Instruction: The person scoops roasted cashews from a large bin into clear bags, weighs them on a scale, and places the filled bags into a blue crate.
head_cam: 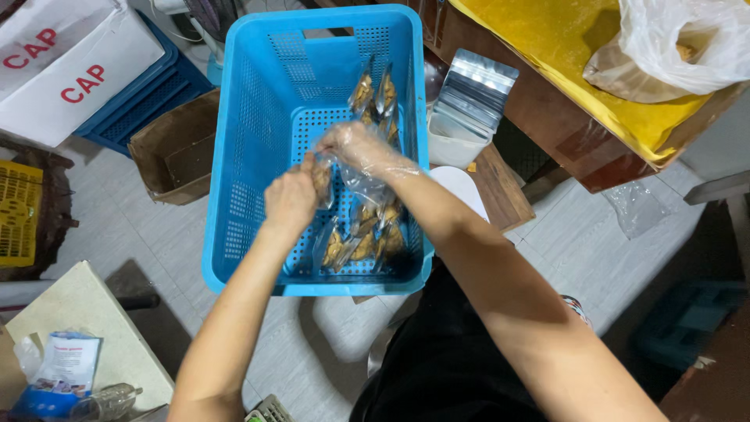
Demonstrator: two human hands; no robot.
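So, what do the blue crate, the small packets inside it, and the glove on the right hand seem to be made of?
Blue crate: most likely rigid moulded plastic, matte, with perforated walls and floor.
Small packets: thin clear glossy film, probably plastic; brown contents show through.
Glove on the right hand: loose, crinkled, see-through film, apparently a thin disposable plastic glove.
The left hand looks bare.

You had one blue plastic crate (250, 141) in front of you, and inside it lay roughly ten clear snack packets (367, 238), though they overlapped too much for an exact count. You had two hands over it, the left hand (291, 199) bare and the right hand (355, 147) in one clear plastic glove. Around it you had one stack of silver zip pouches (475, 98), one white cardboard box (66, 66), one yellow crate (19, 215) and one white plastic bag (687, 43).
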